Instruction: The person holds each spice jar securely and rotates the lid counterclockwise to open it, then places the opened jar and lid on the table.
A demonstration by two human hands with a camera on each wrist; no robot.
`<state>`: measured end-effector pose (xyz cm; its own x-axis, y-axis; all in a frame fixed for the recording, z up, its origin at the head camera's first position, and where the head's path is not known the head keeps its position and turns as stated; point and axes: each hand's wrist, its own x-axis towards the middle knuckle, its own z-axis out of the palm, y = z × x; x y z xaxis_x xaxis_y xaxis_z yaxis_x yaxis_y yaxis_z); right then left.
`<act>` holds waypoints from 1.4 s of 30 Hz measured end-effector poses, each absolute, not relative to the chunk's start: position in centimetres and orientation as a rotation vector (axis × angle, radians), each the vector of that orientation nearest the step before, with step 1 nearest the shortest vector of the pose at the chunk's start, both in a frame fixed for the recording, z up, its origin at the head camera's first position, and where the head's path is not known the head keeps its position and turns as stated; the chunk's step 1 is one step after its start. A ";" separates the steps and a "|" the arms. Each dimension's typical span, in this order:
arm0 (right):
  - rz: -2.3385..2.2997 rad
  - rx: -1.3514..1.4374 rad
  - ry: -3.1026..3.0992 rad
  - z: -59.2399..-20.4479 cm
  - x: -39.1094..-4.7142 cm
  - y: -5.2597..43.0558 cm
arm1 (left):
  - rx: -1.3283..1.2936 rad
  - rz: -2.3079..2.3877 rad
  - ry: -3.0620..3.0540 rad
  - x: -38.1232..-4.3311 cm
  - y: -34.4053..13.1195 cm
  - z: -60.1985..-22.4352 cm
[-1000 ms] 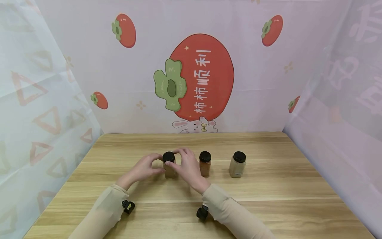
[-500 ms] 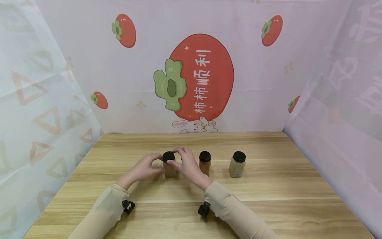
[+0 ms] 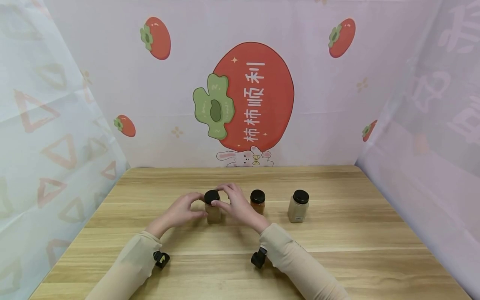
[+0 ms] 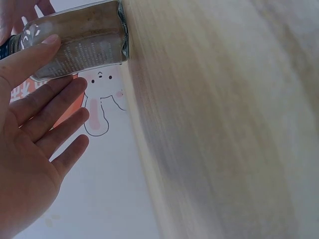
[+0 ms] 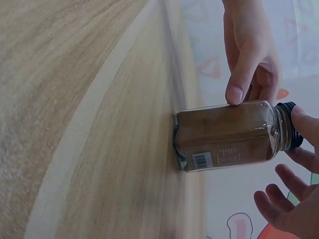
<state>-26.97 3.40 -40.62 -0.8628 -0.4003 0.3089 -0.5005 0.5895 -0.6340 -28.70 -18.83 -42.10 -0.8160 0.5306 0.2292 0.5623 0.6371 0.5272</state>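
A glass spice jar (image 3: 213, 214) of brown powder stands upright on the table, with a barcode label (image 5: 202, 160) seen in the right wrist view. From the left, my left hand (image 3: 183, 209) holds the jar's body between thumb and fingers. My right hand (image 3: 238, 207) pinches the black lid (image 5: 291, 126) between thumb and index finger; its other fingers are spread apart in the right wrist view. The lid sits on the jar's neck. To the right stands a jar of orange-brown powder (image 3: 257, 204), partly hidden behind my right hand.
Farther right on the wooden table (image 3: 337, 246) stands a black-lidded jar of pale powder (image 3: 298, 211). A white printed cloth (image 3: 315, 125) hangs behind the table, with more cloth at both sides. Black cameras (image 3: 161, 259) are worn at both wrists.
My right wrist and forearm have swung a little to the right and up, with the fingers still at the lid. The left hand and the jar have stayed in place.
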 end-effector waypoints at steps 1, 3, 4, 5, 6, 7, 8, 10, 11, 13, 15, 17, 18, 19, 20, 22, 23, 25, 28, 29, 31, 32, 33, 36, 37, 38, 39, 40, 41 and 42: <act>1.134 0.769 -2.680 -40.6 -27.0 3.4 | -0.932 -0.929 -2.794 -28.7 -18.8 -42.1; 1.135 0.779 -2.678 -40.6 -27.0 3.5 | -0.936 -0.928 -2.793 -28.7 -18.8 -42.0; 1.134 0.782 -2.680 -40.6 -27.0 3.5 | -0.937 -0.929 -2.792 -28.7 -18.8 -42.0; 1.133 0.785 -2.680 -40.6 -27.0 3.5 | -0.937 -0.927 -2.793 -28.7 -18.7 -42.0; 1.131 0.789 -2.680 -40.7 -27.0 3.5 | -0.939 -0.925 -2.793 -28.7 -18.7 -42.0; 1.127 0.790 -2.682 -40.7 -27.0 3.5 | -0.941 -0.926 -2.792 -28.7 -18.7 -42.0; 1.125 0.791 -2.682 -40.7 -27.0 3.5 | -0.942 -0.929 -2.791 -28.7 -18.7 -42.0; 1.125 0.789 -2.682 -40.7 -27.0 3.5 | -0.943 -0.933 -2.786 -28.7 -18.7 -42.0; 1.125 0.789 -2.680 -40.8 -27.1 3.5 | -0.946 -0.932 -2.784 -28.7 -18.7 -42.0; 1.135 0.784 -2.674 -40.8 -27.1 3.5 | -0.948 -0.936 -2.780 -28.7 -18.8 -42.0; 1.149 0.775 -2.669 -40.9 -27.1 3.5 | -0.948 -0.931 -2.782 -28.7 -18.8 -42.1; 1.162 0.757 -2.666 -40.9 -27.0 3.4 | -0.946 -0.928 -2.785 -28.7 -18.8 -42.2; 1.170 0.744 -2.664 -41.0 -27.0 3.4 | -0.942 -0.930 -2.787 -28.7 -18.8 -42.2; 1.178 0.730 -2.661 -41.0 -26.9 3.4 | -0.941 -0.928 -2.788 -28.7 -18.8 -42.2; 1.185 0.715 -2.656 -41.0 -26.8 3.3 | -0.938 -0.926 -2.789 -28.7 -18.8 -42.2; 1.193 0.679 -2.642 -41.0 -26.6 3.2 | -0.935 -0.922 -2.791 -28.7 -18.8 -42.2; 1.198 0.658 -2.634 -41.1 -26.5 3.1 | -0.935 -0.920 -2.791 -28.8 -18.8 -42.2; 1.193 0.608 -2.625 -41.1 -26.3 2.9 | -0.933 -0.916 -2.791 -28.8 -18.8 -42.3; 1.151 0.541 -2.619 -41.3 -25.9 2.5 | -0.927 -0.915 -2.794 -28.8 -18.8 -42.2; 1.140 0.522 -2.618 -41.3 -25.8 2.3 | -0.925 -0.915 -2.794 -28.8 -18.7 -42.2; 1.111 0.499 -2.612 -41.3 -25.6 2.0 | -0.923 -0.917 -2.793 -28.7 -18.7 -42.1; 1.095 0.491 -2.611 -41.4 -25.6 1.9 | -0.925 -0.917 -2.791 -28.7 -18.7 -42.0; 1.087 0.486 -2.608 -41.4 -25.5 1.8 | -0.929 -0.916 -2.789 -28.7 -18.7 -42.0; 1.074 0.470 -2.606 -41.4 -25.4 1.6 | -0.938 -0.913 -2.780 -28.7 -18.7 -42.0; 1.069 0.468 -2.607 -41.4 -25.5 1.5 | -0.939 -0.914 -2.778 -28.7 -18.7 -42.0; 1.069 0.468 -2.603 -41.3 -25.4 1.5 | -0.941 -0.914 -2.777 -28.7 -18.7 -42.0; 1.073 0.469 -2.598 -41.3 -25.4 1.5 | -0.939 -0.914 -2.777 -28.7 -18.7 -42.0; 1.073 0.470 -2.595 -41.3 -25.3 1.5 | -0.938 -0.913 -2.778 -28.7 -18.7 -42.0; 1.076 0.472 -2.592 -41.2 -25.3 1.5 | -0.934 -0.917 -2.781 -28.6 -18.7 -42.0; 1.079 0.473 -2.590 -41.2 -25.3 1.5 | -0.933 -0.916 -2.782 -28.6 -18.7 -42.0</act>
